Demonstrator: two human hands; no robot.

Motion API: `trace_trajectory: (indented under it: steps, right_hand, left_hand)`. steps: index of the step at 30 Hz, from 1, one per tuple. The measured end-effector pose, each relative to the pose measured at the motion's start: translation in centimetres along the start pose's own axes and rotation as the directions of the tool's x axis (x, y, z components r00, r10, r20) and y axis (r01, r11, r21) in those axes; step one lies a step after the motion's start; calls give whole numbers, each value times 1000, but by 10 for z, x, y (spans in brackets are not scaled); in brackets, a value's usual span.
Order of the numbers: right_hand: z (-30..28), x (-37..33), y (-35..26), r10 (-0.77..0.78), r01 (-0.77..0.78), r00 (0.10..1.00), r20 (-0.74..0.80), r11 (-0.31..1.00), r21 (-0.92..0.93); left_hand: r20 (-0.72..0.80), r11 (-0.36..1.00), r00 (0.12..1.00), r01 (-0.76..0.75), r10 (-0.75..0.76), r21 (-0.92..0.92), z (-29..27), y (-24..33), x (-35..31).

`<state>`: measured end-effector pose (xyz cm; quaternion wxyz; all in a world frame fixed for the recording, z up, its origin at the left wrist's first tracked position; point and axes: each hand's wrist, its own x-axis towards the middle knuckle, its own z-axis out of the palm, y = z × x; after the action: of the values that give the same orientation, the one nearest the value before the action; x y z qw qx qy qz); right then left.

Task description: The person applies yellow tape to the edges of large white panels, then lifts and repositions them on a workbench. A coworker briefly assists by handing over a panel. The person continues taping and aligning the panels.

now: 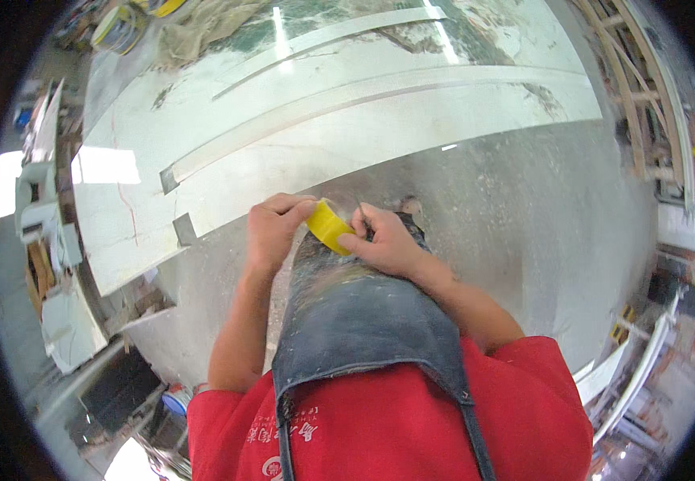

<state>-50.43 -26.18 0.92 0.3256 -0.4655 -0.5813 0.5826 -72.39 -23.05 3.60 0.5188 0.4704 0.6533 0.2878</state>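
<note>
A roll of yellow tape (327, 226) is held up in front of my apron, between my two hands. My left hand (273, 228) pinches its upper left edge between thumb and fingers. On the lower right side, the thumb of my right hand (391, 243) presses against the roll, with the fingers curled. Something thin and dark shows by the right fingertips, too small to name. Beyond my hands lies a glossy white slab (283, 180) with green marbling toward its far side. A long pale strip (347, 104) rests across it.
A second strip (323, 40) lies farther back. Small grey squares (183, 230) sit near the slab's left end. A bucket (119, 30) stands at the far left, a wooden frame (640, 88) at the far right. Below the slab is a dusty grey surface (516, 208).
</note>
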Motion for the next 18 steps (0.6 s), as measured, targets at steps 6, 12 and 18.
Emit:
trace_trajectory:
  steps: [6, 12, 18]
  right_hand:
    - [51, -30, 3, 221, -240, 957, -190, 968, -80]
    - [74, -27, -14, 312, -359, 899, -307, 927, -111]
    - [85, -23, 15, 266, -335, 895, -357, 931, -144]
  left_hand:
    - [76, 896, 953, -302, 293, 326, -35, -8, 37]
    - [114, 624, 836, -485, 537, 613, -26, -30, 59]
    - [-46, 426, 730, -346, 682, 836, -22, -39, 89]
